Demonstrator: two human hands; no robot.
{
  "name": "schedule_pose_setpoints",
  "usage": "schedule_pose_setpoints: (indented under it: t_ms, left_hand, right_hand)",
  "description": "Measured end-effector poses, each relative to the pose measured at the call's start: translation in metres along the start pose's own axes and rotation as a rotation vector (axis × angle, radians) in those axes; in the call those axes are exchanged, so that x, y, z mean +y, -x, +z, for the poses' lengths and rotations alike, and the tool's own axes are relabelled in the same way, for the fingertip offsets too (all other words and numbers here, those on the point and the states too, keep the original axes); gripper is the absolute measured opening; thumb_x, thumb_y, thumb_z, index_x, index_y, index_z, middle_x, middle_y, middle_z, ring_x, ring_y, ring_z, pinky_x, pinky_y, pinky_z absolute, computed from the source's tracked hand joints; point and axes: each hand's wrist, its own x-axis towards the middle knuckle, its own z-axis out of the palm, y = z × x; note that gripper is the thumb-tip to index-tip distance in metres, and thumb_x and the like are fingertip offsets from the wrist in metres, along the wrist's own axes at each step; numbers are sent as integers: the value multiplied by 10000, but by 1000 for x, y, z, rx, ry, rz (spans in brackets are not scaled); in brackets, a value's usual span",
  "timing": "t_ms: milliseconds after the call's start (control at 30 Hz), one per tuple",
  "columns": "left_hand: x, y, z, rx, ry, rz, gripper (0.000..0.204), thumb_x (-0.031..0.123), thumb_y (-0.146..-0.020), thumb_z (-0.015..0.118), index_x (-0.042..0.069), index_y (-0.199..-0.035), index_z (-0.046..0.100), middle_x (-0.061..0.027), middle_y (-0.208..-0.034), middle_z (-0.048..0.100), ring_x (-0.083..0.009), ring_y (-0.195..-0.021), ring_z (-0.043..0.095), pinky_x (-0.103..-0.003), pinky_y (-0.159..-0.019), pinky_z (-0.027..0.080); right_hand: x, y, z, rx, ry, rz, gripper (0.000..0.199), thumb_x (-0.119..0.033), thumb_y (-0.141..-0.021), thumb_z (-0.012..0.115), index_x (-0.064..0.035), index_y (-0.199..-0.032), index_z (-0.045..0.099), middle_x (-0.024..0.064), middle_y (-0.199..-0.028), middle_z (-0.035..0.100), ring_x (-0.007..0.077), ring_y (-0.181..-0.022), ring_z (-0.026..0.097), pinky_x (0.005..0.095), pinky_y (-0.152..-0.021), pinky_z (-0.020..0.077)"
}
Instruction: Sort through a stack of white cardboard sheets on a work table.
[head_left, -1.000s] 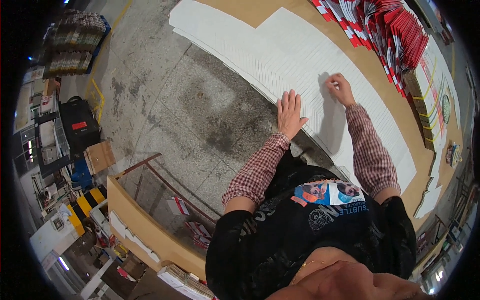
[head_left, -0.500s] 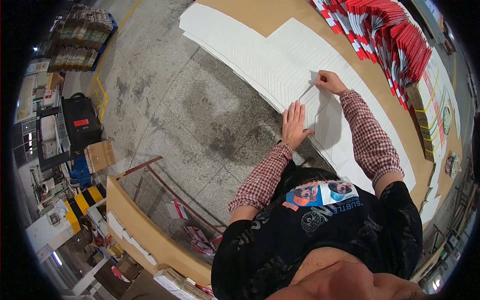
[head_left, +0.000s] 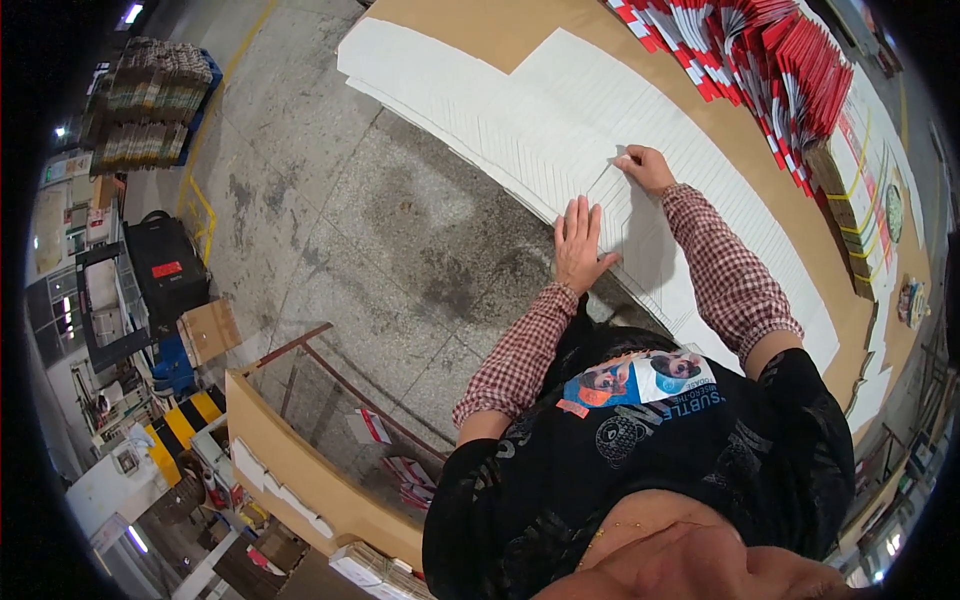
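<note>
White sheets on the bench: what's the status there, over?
Left hand flat on the white sheets, fingers spread. Right hand pinching a sheet's edge, lifting it slightly. Red-and-white stacks lie beyond, apart. Nothing blocking.

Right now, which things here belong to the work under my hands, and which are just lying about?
In hand: fanned row of white paper sheets, left hand flat on them, right hand pinching one sheet's edge.

Lying about: red-and-white folded booklets, black case, small brown cardboard box.
</note>
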Motion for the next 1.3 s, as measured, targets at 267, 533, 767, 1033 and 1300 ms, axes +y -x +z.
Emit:
schedule_pose_setpoints:
  t_ms: [267, 533, 767, 1033, 1300]
  left_hand:
    - [-4, 1, 4, -8, -53, -5, 875, 461, -698, 610, 16, -1330, 201, -171, -1409, 108, -310, -1302, 103, -473, -1023, 123]
    - [2, -1, 4, -8, -56, 9, 862, 423, -687, 630, 12, -1322, 216, -185, -1404, 110, -326, -1298, 104, -480, -1024, 123]
    - [-1, 0, -2, -14, -43, -15, 881, 447, -687, 623, 20, -1333, 202, -187, -1408, 95, -327, -1304, 81, -481, -1025, 114]
    - [0, 3, -3, -15, -70, 7, 863, 447, -681, 633, 70, -1339, 221, -189, -1405, 101, -337, -1296, 108, -484, -1020, 121]
    - [-1, 5, -2, -19, -43, -17, 898, 456, -684, 634, 36, -1340, 186, -181, -1410, 82, -311, -1307, 79, -465, -1033, 111]
  right_hand:
    - [4, 13, -21, 59, 161, -279, 156, -138, -709, 638, -21, -784, 566, 92, -832, 497, 157, -758, 503, 276, -667, 415]
    - [18, 4, -16, -138, 133, -76, 249, -228, -790, 578, 5, -718, 526, 80, -516, 417, 145, -504, 389, 302, -524, 380]
    - [6, 17, -7, -58, 38, -92, 340, -260, -790, 576, 26, -648, 460, 114, -524, 350, 171, -504, 331, 329, -493, 326]
    - [-3, 15, -10, 150, 80, -292, 195, -167, -729, 637, -8, -721, 526, 93, -696, 472, 183, -636, 475, 294, -594, 398]
    - [-8, -6, -19, -142, -41, -133, 193, -179, -779, 610, -13, -742, 521, 39, -587, 430, 116, -556, 385, 280, -531, 365]
